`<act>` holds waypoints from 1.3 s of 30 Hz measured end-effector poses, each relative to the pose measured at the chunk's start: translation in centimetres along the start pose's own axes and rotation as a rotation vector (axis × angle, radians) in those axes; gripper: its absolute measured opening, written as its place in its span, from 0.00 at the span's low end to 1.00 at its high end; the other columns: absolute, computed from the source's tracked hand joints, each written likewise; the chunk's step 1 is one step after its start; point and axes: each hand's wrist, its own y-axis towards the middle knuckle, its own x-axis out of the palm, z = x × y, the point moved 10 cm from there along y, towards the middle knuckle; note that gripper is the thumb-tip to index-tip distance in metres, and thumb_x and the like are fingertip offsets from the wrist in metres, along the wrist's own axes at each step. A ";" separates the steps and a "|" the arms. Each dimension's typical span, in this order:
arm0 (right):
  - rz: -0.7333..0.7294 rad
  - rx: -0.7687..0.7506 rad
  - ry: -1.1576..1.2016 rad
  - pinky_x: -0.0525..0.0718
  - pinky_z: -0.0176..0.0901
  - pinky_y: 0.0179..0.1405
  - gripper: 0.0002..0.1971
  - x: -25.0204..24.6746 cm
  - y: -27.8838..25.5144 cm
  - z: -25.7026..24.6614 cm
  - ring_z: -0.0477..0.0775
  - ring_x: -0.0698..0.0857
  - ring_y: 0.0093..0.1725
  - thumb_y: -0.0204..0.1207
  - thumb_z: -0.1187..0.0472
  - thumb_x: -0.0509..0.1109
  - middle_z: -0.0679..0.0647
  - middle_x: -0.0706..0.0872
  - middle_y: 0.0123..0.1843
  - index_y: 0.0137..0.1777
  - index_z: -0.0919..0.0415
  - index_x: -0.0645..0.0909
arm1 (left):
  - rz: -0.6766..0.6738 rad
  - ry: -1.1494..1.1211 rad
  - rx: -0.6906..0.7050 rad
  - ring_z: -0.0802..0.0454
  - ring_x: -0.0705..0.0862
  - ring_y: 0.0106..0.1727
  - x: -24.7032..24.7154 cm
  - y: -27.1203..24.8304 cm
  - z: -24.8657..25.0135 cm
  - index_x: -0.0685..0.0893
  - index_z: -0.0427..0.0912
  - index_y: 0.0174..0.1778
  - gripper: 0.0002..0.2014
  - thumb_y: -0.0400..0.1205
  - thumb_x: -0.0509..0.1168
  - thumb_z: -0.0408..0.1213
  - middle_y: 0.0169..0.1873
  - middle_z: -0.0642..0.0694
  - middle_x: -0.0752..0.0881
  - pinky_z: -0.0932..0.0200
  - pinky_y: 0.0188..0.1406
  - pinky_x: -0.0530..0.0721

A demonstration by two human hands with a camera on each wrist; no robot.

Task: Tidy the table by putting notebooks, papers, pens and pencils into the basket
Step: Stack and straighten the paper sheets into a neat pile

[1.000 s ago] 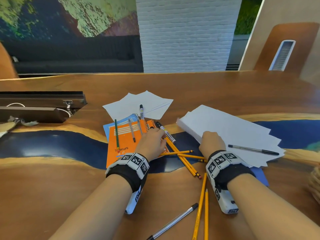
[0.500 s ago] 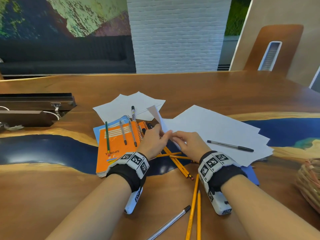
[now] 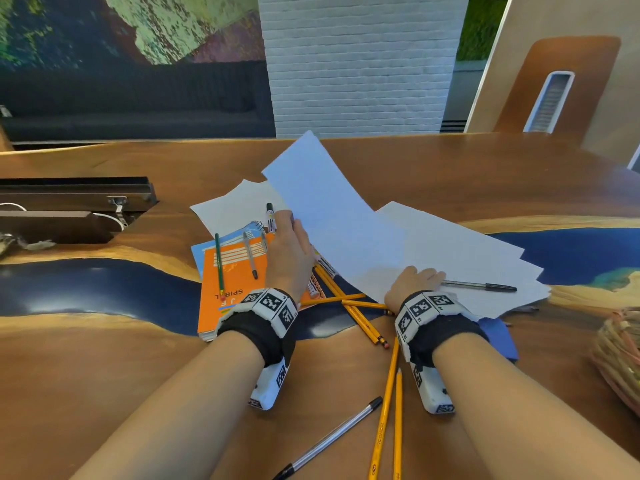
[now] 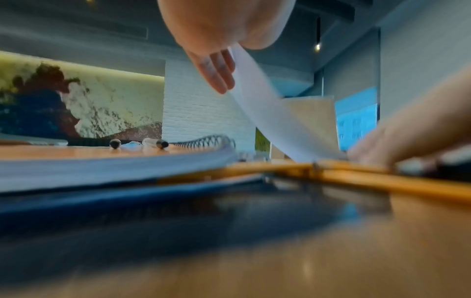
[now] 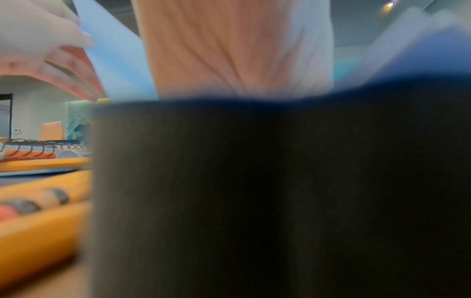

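- Since a moment ago, the sheet [image 3: 332, 216] has swung up off the stack [image 3: 460, 251].
- Left hand [image 3: 289, 251] pinches its edge to peel it free.
- Right hand [image 3: 414, 284] lies flat, fingers relaxed, pinning the stack.
- Basket [image 3: 620, 351] waits at the table's right edge.

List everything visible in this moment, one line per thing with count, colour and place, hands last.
lifted sheet: one, white, raised over the middle of the table
paper stack: several white sheets, flat at right
far sheets: white, flat behind the notebooks
black pen: one, on the paper stack
orange notebook: one, spiral, on a light blue one
green pencil: one, on the orange notebook
yellow pencils: several, near edge and centre
clear pen: one, near edge
basket: one, woven, far right
table: wood with blue inlay
left hand: holds the lifted sheet
right hand: rests on the paper stack
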 end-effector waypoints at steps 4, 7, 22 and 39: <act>0.004 -0.111 -0.125 0.54 0.69 0.77 0.32 -0.8 -0.1 -0.8 0.68 0.46 0.82 0.76 0.48 0.65 0.63 0.55 0.82 0.76 0.60 0.63 | 0.196 -0.077 0.052 0.46 0.72 0.30 -4.3 2.2 -0.4 0.72 0.29 0.57 0.11 0.87 0.54 0.35 0.31 0.43 0.75 0.58 0.27 0.57; -0.017 -0.204 -0.125 0.55 0.69 0.76 0.25 -0.7 -0.3 -1.8 0.63 0.57 0.80 0.75 0.48 0.63 0.58 0.68 0.76 0.70 0.58 0.70 | 0.291 -0.126 0.113 0.45 0.75 0.31 -7.7 4.3 -0.4 0.74 0.28 0.53 0.10 0.86 0.56 0.34 0.32 0.42 0.78 0.59 0.27 0.61; 0.038 -0.323 -0.126 0.80 0.41 0.46 0.08 -2.4 -1.6 -2.4 0.56 0.84 0.50 0.76 0.64 0.68 0.58 0.85 0.55 0.54 0.64 0.80 | 0.277 -0.105 0.322 0.53 0.80 0.46 -9.3 4.8 4.2 0.86 0.32 0.49 0.14 0.82 0.54 0.24 0.46 0.37 0.86 0.81 0.45 0.69; 0.052 -0.246 -0.038 0.74 0.57 0.67 0.23 -1.7 1.4 -2.8 0.62 0.76 0.67 0.79 0.51 0.64 0.61 0.75 0.67 0.69 0.62 0.65 | 0.216 -0.125 0.192 0.54 0.77 0.58 -7.6 4.8 2.8 0.81 0.33 0.59 0.14 0.79 0.62 0.23 0.58 0.37 0.80 0.79 0.49 0.70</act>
